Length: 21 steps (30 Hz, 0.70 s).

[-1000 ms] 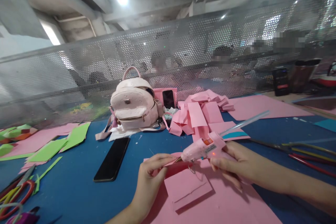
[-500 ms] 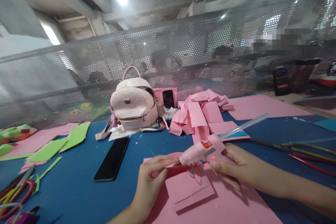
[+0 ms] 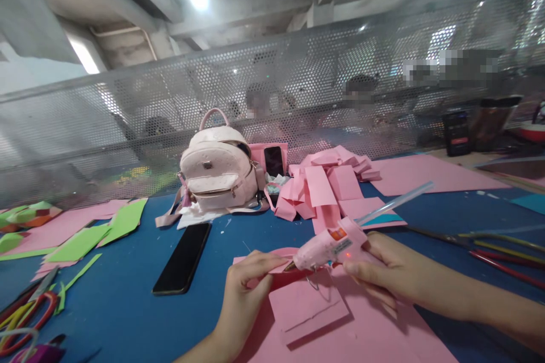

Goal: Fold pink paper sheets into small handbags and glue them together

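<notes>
My right hand grips a pink hot glue gun with a lit red light; a long clear glue stick sticks out of its back. The nozzle points left, close to the fingertips of my left hand. Those fingers are closed on the edge of a folded pink paper piece, which has a raised flap and a crease along its front. Beneath it lies a larger pink sheet. Whether the nozzle touches the paper I cannot tell.
On the blue table are a black phone, a pale pink backpack, a heap of pink paper pieces, green sheets, and scissors at left and right. A perforated metal screen runs behind; people are beyond it.
The glue gun has shifted very slightly to the right at the paper's edge. My left hand keeps its hold, and the other things stay where they were.
</notes>
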Each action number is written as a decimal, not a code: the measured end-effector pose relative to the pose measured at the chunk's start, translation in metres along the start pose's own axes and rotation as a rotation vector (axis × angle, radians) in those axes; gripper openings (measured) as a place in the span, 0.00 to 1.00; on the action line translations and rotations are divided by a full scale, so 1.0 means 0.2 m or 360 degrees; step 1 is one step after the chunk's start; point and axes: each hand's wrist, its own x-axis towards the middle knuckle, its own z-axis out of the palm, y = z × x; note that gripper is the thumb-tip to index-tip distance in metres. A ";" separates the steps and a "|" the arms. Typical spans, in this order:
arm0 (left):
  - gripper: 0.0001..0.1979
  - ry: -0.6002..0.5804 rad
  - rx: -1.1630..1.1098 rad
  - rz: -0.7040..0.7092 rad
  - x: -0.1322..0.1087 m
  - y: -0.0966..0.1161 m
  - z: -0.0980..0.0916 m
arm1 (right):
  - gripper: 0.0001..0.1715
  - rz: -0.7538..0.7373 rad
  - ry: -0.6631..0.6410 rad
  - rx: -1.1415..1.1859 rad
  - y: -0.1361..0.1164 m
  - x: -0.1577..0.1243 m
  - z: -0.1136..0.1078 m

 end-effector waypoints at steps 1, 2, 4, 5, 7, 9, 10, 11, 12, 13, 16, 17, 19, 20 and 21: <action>0.17 -0.0007 -0.0004 0.0002 0.00 0.00 0.00 | 0.28 -0.0001 -0.0006 -0.0006 0.00 0.00 0.00; 0.18 -0.0011 -0.0009 0.0002 0.00 0.00 0.00 | 0.28 -0.0004 -0.0010 -0.0017 -0.01 0.00 -0.01; 0.18 -0.0014 -0.0014 -0.0001 0.00 0.00 0.00 | 0.29 -0.0008 -0.0011 -0.0037 -0.02 -0.01 -0.01; 0.18 -0.0016 -0.0015 -0.0002 0.00 0.00 0.00 | 0.29 -0.0003 -0.0009 -0.0046 -0.02 -0.01 -0.01; 0.17 -0.0024 -0.0017 0.0000 -0.01 -0.01 0.00 | 0.28 0.0007 -0.0002 -0.0062 -0.03 -0.01 -0.02; 0.18 -0.0027 -0.0026 0.0005 -0.01 -0.01 0.00 | 0.24 0.0013 0.0016 -0.0065 -0.03 -0.01 -0.03; 0.18 -0.0025 -0.0031 0.0008 -0.01 -0.01 0.00 | 0.22 0.0016 0.0024 -0.0071 -0.04 -0.01 -0.03; 0.18 -0.0023 -0.0033 0.0010 -0.01 -0.01 0.00 | 0.21 0.0024 0.0033 -0.0079 -0.04 -0.02 -0.03; 0.18 -0.0022 -0.0034 0.0013 0.00 -0.01 0.00 | 0.21 0.0041 0.0034 -0.0086 -0.04 -0.02 -0.03; 0.18 -0.0023 -0.0033 0.0016 0.00 -0.01 0.00 | 0.21 0.0057 0.0043 -0.0095 -0.04 -0.02 -0.03; 0.18 -0.0032 -0.0036 0.0015 0.00 -0.01 -0.01 | 0.21 0.0067 0.0069 -0.0132 -0.05 -0.02 -0.04; 0.18 -0.0030 -0.0038 0.0012 0.00 0.00 -0.01 | 0.22 0.0066 0.0074 -0.0150 -0.05 -0.02 -0.04; 0.17 -0.0024 -0.0037 -0.0001 0.00 -0.01 -0.01 | 0.24 0.0094 0.0096 -0.0195 -0.04 -0.02 -0.04; 0.16 -0.0019 -0.0034 -0.0010 0.00 -0.01 -0.01 | 0.26 0.0121 0.0105 -0.0220 -0.04 -0.02 -0.05; 0.15 -0.0013 -0.0031 -0.0018 0.00 -0.01 -0.01 | 0.27 0.0145 0.0120 -0.0244 -0.03 -0.02 -0.05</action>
